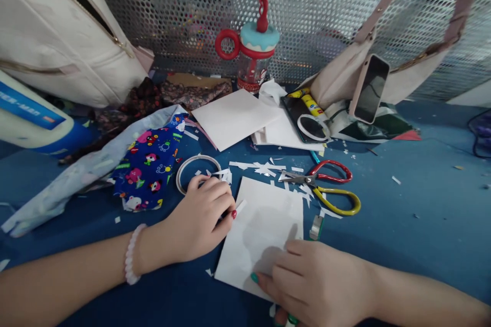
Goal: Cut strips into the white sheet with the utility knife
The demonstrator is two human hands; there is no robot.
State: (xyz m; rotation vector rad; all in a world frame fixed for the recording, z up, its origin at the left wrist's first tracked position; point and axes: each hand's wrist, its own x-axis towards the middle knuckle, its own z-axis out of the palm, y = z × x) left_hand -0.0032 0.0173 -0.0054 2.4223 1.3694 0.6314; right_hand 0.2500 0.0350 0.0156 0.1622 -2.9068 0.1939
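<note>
A white sheet of paper (264, 225) lies on the blue table (422, 214) in front of me. My right hand (318, 283) rests flat on its near right corner, fingers stretched out toward the left. My left hand (199, 222), with a pale bead bracelet at the wrist, has its fingers curled at the sheet's upper left edge, pinching a small white strip (241, 205). A roll of clear tape (197, 171) lies just beyond the left hand. Scissors (326, 186) with red and yellow handles lie past the sheet, to the right.
Paper scraps litter the table. Behind are folded white sheets (233, 115), a red and blue lidded cup (253, 51), a phone (370, 89) leaning on a beige bag (418, 69), a patterned blue cloth (149, 168), another tape roll (312, 127) and a white bag (57, 36). A perforated metal screen closes the back.
</note>
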